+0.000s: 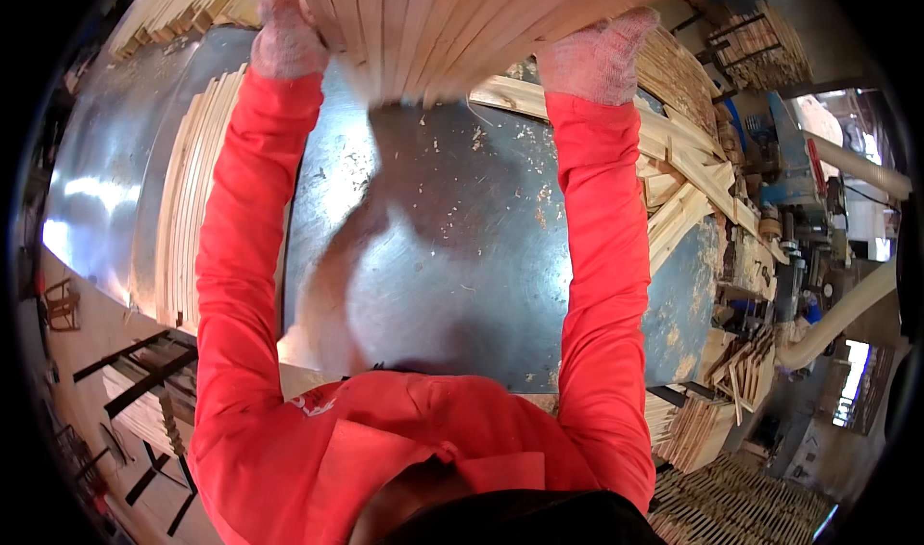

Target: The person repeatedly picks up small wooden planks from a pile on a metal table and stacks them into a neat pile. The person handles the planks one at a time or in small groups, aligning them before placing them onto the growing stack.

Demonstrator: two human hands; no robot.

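Note:
Both my arms reach far forward over a metal-topped table [433,246], gloved in pale knit. Between them, at the top of the view, a wide bundle of wooden slats [423,25] is held up above the tabletop, its near ends fanned side by side. My left hand [289,39] presses against the bundle's left side. On its right side, my right hand [599,59] grips it, partly turned away so some fingers are hidden. The far ends of the slats run out of view.
Left of my left arm lies a row of slats [197,198] on the table. Loose offcuts [688,174] are heaped at the right, with sawdust around. More boards [183,11] sit at the far left. Stacked wood [693,434] and a pale hose [837,319] stand beyond the right edge.

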